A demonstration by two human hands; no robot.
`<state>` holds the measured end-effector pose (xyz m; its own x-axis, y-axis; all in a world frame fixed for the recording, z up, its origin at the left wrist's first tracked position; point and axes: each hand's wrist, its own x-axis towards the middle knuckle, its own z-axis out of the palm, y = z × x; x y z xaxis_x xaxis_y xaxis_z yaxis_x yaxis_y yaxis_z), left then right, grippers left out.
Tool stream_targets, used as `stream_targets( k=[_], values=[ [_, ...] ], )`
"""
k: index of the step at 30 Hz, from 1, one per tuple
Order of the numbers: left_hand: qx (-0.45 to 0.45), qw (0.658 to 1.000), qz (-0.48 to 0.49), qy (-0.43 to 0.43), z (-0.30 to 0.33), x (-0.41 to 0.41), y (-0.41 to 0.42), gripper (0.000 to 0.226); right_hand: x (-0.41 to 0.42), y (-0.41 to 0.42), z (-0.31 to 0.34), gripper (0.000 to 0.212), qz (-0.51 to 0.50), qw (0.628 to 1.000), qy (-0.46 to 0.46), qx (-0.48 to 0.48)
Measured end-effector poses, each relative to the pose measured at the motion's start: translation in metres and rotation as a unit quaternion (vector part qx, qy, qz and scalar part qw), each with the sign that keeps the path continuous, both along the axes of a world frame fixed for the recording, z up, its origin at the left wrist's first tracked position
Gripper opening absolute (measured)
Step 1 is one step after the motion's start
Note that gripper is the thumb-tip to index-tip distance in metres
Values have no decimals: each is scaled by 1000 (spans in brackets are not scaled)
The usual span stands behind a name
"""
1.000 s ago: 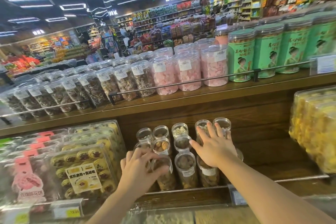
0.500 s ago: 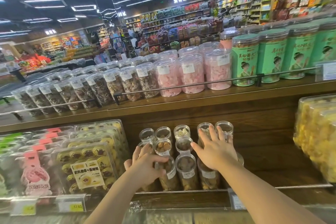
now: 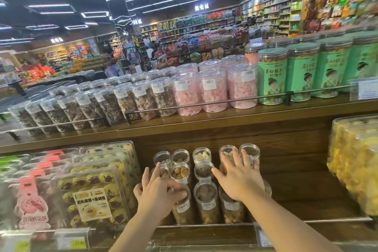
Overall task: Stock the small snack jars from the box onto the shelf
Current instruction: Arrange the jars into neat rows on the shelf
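Both hands (image 3: 157, 194) (image 3: 239, 178) atop small jars (image 3: 205, 200)

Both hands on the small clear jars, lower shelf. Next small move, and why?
Probably ease the left hand off the front-left small clear snack jar: its base looks set on the wooden lower shelf, behind the thin metal front rail and level with its neighbours. The right hand lies flat over the right-hand jars, steadying them, so it can likely stay until then.
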<state>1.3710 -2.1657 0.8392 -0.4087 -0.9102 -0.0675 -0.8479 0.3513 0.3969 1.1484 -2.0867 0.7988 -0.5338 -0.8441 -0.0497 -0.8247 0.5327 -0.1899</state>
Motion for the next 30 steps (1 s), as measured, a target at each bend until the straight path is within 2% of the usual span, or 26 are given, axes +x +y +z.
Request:
stream_targets(
  k=[6, 18, 24, 28, 30],
  values=[
    [50, 999, -17, -4, 5, 2, -3, 14, 2, 1, -2, 80, -3, 1000, -8, 2],
    [47, 996, -71, -31, 14, 1, -2, 38, 2, 1, 7, 82, 0, 999, -23, 22],
    [11, 997, -69, -33, 9, -3, -10, 41, 2, 0, 10, 110, -3, 999, -40, 9],
    [-44, 997, -58, 4, 4, -3, -19, 18, 1, -2, 9, 120, -2, 999, -44, 6],
    [-62, 997, -39, 38, 1, -1, -21, 20, 1, -2, 10, 126, -3, 999, -42, 6]
  ],
)
